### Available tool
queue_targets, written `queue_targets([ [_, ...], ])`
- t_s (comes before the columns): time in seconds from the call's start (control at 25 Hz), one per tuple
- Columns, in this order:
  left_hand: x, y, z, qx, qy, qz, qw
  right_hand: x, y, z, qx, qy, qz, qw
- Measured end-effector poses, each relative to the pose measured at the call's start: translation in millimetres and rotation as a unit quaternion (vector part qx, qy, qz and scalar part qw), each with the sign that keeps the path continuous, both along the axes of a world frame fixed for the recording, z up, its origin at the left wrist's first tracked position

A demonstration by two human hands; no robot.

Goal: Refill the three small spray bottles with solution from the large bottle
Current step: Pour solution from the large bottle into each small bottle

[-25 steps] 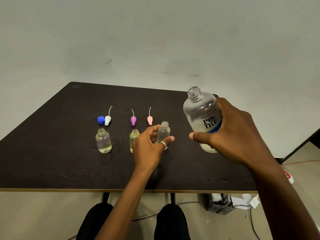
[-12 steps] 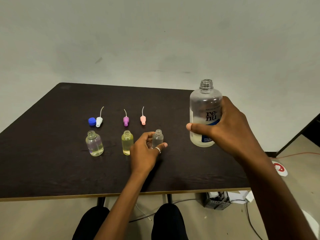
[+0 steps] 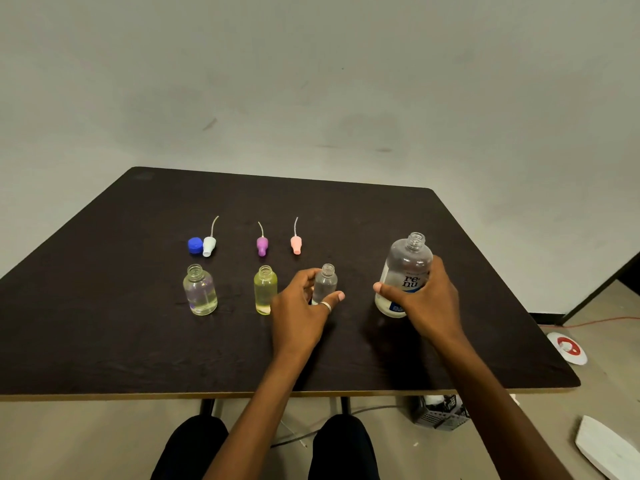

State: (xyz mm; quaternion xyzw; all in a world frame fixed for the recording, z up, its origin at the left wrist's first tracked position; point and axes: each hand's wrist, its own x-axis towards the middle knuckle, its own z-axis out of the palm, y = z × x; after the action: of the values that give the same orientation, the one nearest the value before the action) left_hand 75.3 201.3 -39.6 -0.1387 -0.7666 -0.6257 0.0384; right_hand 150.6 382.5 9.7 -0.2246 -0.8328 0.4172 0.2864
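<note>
Table (image 3: 346, 216), dark top. Three small bottles stand upright in a row, all uncapped:
- left bottle (image 3: 200, 289): clear liquid inside.
- yellow bottle (image 3: 265, 289): yellowish liquid, just beside the left hand.
- right bottle (image 3: 325, 283): clear; fill level cannot be read.

Left hand (image 3: 298, 313): fingers and ringed thumb curl around the right bottle, holding it low on the body. The neck is exposed above the hand.

Right hand (image 3: 429, 303): wrapped around the large bottle (image 3: 407, 261), thumb across the front under the "renu" label, fingers behind. The bottle is open-mouthed, nearly upright and near the right bottle but apart from it. Its base is down at the tabletop; contact cannot be confirmed. A little liquid shows at its bottom.

Behind the row lie a blue cap (image 3: 195, 245) touching a white nozzle (image 3: 209, 245), then a purple nozzle (image 3: 262, 245) and a pink nozzle (image 3: 296, 244), each with a thin tube pointing away.
</note>
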Motion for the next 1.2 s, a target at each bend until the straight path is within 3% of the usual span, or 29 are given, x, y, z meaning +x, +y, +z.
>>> queue_targets([
  [0.28,-1.7,0.7,-3.3,-0.016,-0.003,0.004,1.000,-5.5,9.9,-11.6,0.003,-0.008,-0.017,1.000],
  [0.8,-3.3,-3.5,-6.4,-0.038,-0.029,0.004,0.999,-2.4,5.5,-7.3,-0.035,-0.106,-0.007,0.994],
  [1.2,16.3,-23.8,-3.5,-0.054,-0.046,0.009,0.997,39.2,-8.1,24.4,-0.197,-0.136,-0.074,0.968],
])
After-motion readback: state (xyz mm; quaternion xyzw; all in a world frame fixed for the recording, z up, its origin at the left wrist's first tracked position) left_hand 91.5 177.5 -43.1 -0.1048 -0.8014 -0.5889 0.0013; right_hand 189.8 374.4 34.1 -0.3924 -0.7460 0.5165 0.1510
